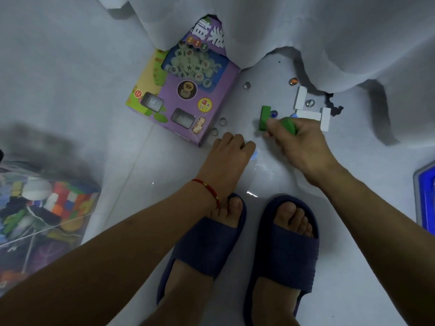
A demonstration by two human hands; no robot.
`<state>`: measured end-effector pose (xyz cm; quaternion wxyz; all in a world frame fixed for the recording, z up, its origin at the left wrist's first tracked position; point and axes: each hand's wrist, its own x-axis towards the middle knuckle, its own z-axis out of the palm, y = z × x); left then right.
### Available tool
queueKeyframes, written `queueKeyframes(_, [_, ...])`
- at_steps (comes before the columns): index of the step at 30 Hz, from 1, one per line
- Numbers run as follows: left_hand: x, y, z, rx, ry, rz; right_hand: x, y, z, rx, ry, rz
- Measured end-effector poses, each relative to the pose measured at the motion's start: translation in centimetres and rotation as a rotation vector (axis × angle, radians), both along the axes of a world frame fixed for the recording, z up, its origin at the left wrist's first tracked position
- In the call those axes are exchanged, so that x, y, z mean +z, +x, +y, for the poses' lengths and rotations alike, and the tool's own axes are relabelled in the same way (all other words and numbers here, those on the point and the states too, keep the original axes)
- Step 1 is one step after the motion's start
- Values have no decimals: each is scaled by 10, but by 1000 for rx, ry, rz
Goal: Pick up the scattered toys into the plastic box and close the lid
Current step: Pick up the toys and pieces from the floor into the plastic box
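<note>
My right hand (299,147) grips a green block (290,125) just above the floor. A second green block (264,117) stands next to its fingertips, with a blue marble (273,114) beside it. My left hand (231,151) has its fingers curled; something pale blue shows at its edge, and what it holds is hidden. Three white blocks (308,114) lie further right near the curtain. Several glass marbles (246,85) are scattered on the floor, one of them orange (293,81). The clear plastic box (40,208), full of coloured toys, stands at the left.
A purple chess-set carton (186,90) lies on the floor by the white curtain (306,31). A blue lid (426,198) shows at the right edge. My feet in dark blue slippers (282,250) stand below my hands on the pale tile floor.
</note>
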<state>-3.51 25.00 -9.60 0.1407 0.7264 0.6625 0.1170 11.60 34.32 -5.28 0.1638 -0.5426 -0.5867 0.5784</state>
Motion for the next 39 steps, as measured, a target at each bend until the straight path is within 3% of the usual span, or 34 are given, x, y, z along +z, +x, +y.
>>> queueKeyframes(4, [-1, -3, -4, 95, -36, 1, -16, -31, 8, 372, 516, -341])
queueKeyframes(7, [13, -14, -25, 212, 37, -192, -19, -66, 14, 534, 661, -488])
queueKeyframes(9, [33, -22, -40, 472, 51, -353, -24, -87, 15, 644, 688, -601])
queueKeyframes(12, [55, -35, -52, 952, -164, -797, -38, -99, 13, 720, 714, -711])
queueKeyframes(15, [62, -44, -50, 1147, -241, -1140, -48, -91, 11, 707, 735, -716])
queueKeyframes(20, [61, -46, -50, 1255, -225, -1411, -42, -90, -7, 662, 695, -510])
queueKeyframes(23, [60, -47, -55, 1308, -231, -1539, -51, -98, -19, 654, 665, -496])
queueKeyframes(30, [76, -48, -64, 1427, -243, -1544, -51, -113, -32, 704, 657, -581])
queueKeyframes(33, [102, -46, -74, 1436, -354, -1715, -33, -109, -33, 553, 374, -483])
queueKeyframes(37, [151, -66, -103, 1317, -365, -1946, 39, -86, -43, 198, -535, 103])
queueKeyframes(39, [180, -79, -121, 1298, -312, -2030, 87, -74, -50, 147, -808, 237])
